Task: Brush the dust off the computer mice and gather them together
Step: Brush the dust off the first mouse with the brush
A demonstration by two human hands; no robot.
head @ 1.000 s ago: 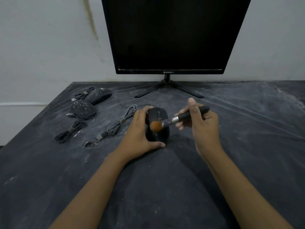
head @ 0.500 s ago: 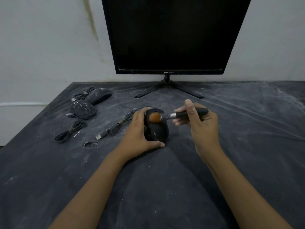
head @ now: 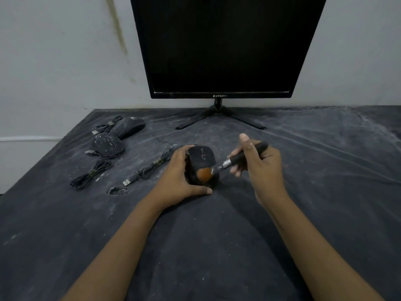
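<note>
Both hands work in front of the black flat-screen monitor (head: 221, 46). My left hand (head: 180, 177) wraps round the smooth black computer mouse (head: 201, 157) on the dusty dark bench (head: 217, 246). My right hand (head: 262, 168) grips the black-handled brush with orange bristles (head: 245, 157), its bristles touching the mouse's near end. The mouse's bundled grey cable (head: 149, 168) trails to the left of the monitor's stand. Further left of the monitor, a dust-speckled black mouse (head: 108, 145) and a second dusty black mouse (head: 131, 126) lie just beside each other.

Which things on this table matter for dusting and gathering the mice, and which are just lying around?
For the job: held mouse in the left hand, brush in the right hand, nearer dusty mouse, farther dusty mouse at the left.
Lying about: monitor, table cover.
</note>
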